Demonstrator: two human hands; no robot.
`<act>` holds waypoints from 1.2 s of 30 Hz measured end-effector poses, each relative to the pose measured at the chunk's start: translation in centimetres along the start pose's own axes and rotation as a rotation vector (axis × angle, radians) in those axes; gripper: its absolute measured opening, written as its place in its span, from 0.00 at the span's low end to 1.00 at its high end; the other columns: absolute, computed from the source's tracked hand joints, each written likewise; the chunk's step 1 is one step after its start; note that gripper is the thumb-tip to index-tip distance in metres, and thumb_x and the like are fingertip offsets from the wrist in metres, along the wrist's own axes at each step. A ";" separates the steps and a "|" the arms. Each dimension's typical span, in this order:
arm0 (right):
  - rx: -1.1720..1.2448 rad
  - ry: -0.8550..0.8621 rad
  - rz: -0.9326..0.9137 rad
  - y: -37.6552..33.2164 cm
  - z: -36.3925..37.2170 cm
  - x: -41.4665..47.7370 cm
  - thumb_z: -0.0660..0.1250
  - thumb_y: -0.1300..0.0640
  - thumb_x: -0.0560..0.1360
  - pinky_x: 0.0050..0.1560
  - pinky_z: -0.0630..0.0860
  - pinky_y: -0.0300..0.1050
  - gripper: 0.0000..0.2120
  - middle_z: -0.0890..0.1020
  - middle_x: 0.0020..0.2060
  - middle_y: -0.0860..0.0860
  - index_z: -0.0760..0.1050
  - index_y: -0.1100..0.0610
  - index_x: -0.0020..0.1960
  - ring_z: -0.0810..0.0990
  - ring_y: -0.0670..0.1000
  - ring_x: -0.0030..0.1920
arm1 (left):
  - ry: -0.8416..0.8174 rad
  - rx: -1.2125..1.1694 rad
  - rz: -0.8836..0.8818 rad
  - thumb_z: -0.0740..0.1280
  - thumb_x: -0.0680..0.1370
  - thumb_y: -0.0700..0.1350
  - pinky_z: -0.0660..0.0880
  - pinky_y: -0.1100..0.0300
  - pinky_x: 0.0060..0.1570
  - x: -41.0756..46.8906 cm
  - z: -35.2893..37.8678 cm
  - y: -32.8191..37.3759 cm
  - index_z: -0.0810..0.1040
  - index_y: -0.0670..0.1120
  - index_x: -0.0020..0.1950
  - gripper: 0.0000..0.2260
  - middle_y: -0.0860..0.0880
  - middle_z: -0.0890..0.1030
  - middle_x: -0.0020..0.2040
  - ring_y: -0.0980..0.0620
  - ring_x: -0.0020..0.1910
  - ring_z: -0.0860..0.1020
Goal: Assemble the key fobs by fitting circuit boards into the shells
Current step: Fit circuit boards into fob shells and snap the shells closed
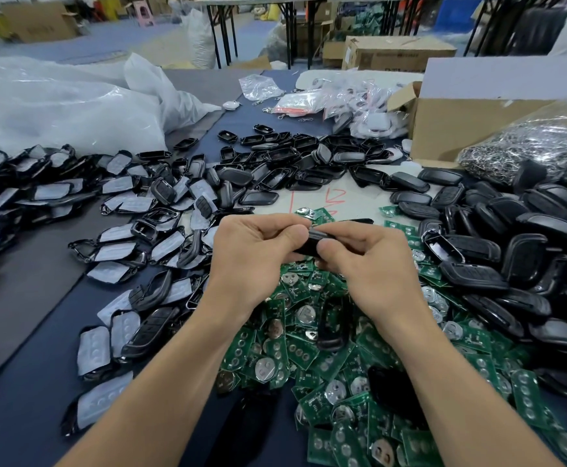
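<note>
Both hands meet above the middle of the table around one black key fob shell. My left hand pinches its left end with thumb and fingers. My right hand grips its right end, thumb pressed on the shell's front. Whether a circuit board sits inside the shell is hidden by my fingers. Below my hands lies a heap of green circuit boards with round silver battery clips.
Black shell halves with grey pads spread to the left, plain black shells pile on the right and further back. A cardboard box, a bag of metal rings and clear plastic bags stand behind.
</note>
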State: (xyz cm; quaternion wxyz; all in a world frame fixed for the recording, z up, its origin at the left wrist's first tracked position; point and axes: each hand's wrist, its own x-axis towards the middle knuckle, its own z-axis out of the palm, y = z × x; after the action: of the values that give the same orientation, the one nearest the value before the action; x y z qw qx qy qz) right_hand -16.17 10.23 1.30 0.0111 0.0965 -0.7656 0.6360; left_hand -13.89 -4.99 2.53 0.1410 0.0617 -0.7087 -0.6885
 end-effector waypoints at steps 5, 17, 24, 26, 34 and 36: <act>0.102 0.024 0.000 0.0 -0.6 -0.1 0.78 0.57 0.69 0.52 0.85 0.55 0.14 0.89 0.39 0.45 0.87 0.37 0.44 0.88 0.48 0.41 | -0.075 0.045 -0.005 0.75 0.78 0.38 0.84 0.61 0.46 0.0 -0.2 -0.1 0.88 0.51 0.48 0.08 0.49 0.89 0.44 0.50 0.46 0.88; -0.014 0.012 -0.020 -0.6 -0.7 -0.4 0.79 0.62 0.71 0.45 0.83 0.39 0.16 0.88 0.37 0.41 0.87 0.39 0.42 0.87 0.42 0.40 | -0.088 0.125 0.148 0.77 0.76 0.41 0.84 0.50 0.54 0.0 -0.6 -0.3 0.89 0.54 0.52 0.09 0.52 0.89 0.46 0.49 0.48 0.88; 0.634 0.022 0.318 -1.0 1.1 -1.0 0.75 0.68 0.73 0.35 0.77 0.37 0.05 0.86 0.37 0.57 0.88 0.61 0.44 0.78 0.49 0.32 | -0.132 -0.101 -0.045 0.69 0.75 0.56 0.82 0.50 0.49 -0.8 1.2 -0.5 0.88 0.43 0.49 0.17 0.38 0.87 0.45 0.47 0.41 0.81; 0.678 0.010 0.336 -1.0 1.4 -1.1 0.74 0.69 0.73 0.35 0.77 0.38 0.05 0.86 0.37 0.57 0.87 0.62 0.44 0.77 0.49 0.33 | -0.079 -0.211 -0.110 0.68 0.76 0.56 0.81 0.56 0.43 -1.1 1.9 -0.4 0.90 0.46 0.47 0.16 0.39 0.87 0.50 0.46 0.44 0.80; 0.587 -0.051 0.267 -0.8 2.1 -1.5 0.75 0.70 0.73 0.39 0.79 0.40 0.06 0.87 0.38 0.51 0.88 0.61 0.41 0.78 0.51 0.34 | 0.072 -0.266 -0.125 0.61 0.86 0.52 0.74 0.63 0.27 -1.8 2.4 0.1 0.86 0.38 0.46 0.22 0.43 0.87 0.43 0.51 0.33 0.80; 0.583 -0.076 0.277 -0.7 2.1 -1.4 0.75 0.71 0.73 0.38 0.78 0.39 0.07 0.89 0.44 0.45 0.88 0.61 0.40 0.77 0.51 0.33 | 0.076 -0.273 -0.109 0.61 0.86 0.50 0.76 0.61 0.28 -1.8 2.1 0.1 0.87 0.41 0.41 0.22 0.42 0.87 0.41 0.49 0.34 0.82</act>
State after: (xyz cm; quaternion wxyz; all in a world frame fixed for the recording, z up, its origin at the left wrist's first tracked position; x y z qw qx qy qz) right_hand -14.43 8.20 1.39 -0.1324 0.0141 -0.5568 0.8199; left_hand -12.81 -2.48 2.44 0.1375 0.1064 -0.5982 -0.7822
